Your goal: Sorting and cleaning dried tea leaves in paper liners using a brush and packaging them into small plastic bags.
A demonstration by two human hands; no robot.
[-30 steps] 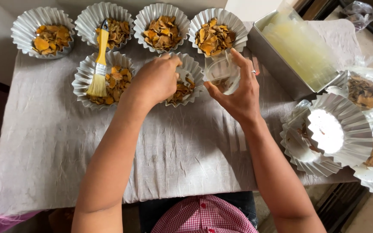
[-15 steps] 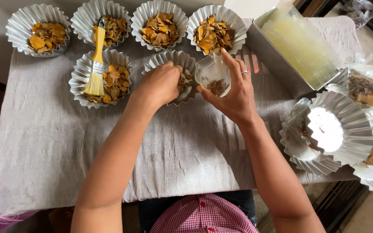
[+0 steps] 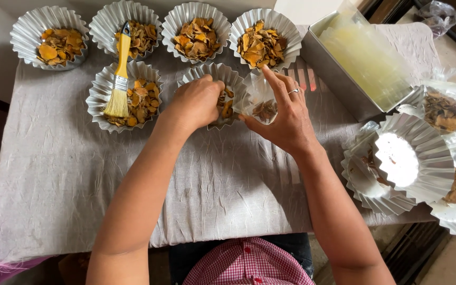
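left hand (image 3: pixel 199 100) buried in fluted foil cup (image 3: pixel 218 95) of dried slices, grip bunched, contents unclear. right hand (image 3: pixel 286 117) pinching small clear bag (image 3: pixel 262 103) just beside cup, on cloth-covered surface (image 3: pixel 69 179).

Left hand (image 3: pixel 199 100) covers most of the fluted foil cup (image 3: pixel 215 95) under it, fingertips buried in the dried slices. Right hand (image 3: pixel 286 119) hides the lower part of the small clear bag (image 3: pixel 262 103). Stacked foil cups (image 3: pixel 423 163) run off the right edge; highlight on the top one is blown out.
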